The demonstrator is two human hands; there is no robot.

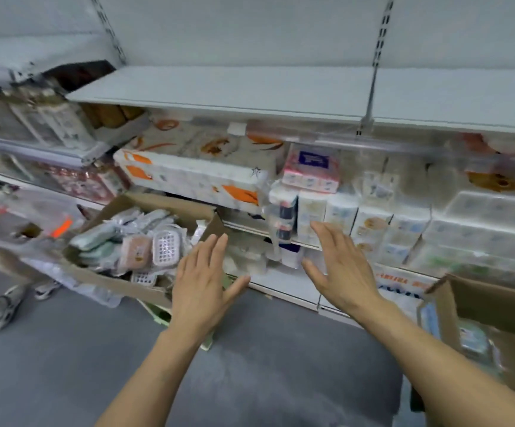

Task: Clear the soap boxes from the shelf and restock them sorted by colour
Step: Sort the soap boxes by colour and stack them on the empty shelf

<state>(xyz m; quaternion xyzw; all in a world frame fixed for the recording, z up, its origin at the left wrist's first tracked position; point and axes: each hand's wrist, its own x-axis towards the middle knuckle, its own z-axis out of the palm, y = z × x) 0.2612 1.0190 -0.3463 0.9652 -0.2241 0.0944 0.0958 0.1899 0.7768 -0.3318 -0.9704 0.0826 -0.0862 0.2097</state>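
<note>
Aisle: grey shop floor (65, 365) with white shelving (250, 87) across 12 o'clock; top shelf bare, lower tiers packed with tissue packs (194, 177).
Left carton: open cardboard box (102, 275) at 9 o'clock, heaped with wrapped soap boxes (167, 246) in green, pink and white, mixed together.
Right carton: second cardboard box (481, 300) at 4 o'clock, more wrapped goods inside, blurred.
Bystander: legs and trainers (3, 306) at 8 o'clock.
Left hand (201, 288): fingers straight and together, thumb out, holding nothing, just right of the left carton's corner.
Right hand (339, 269): fingers straight, thumb spread, holding nothing, in front of the lower shelf at 1 o'clock.
Step, as judged: shelf looks cleared, so restocking by colour comes next.
Doing it well: likely reach to 9 o'clock, pick one colour at a time, gather a small stack with both hands, lift to the bare shelf at 12 o'clock, and keep each colour in its own block; slippery wrappers may slide, so grip the sides firmly.
</note>
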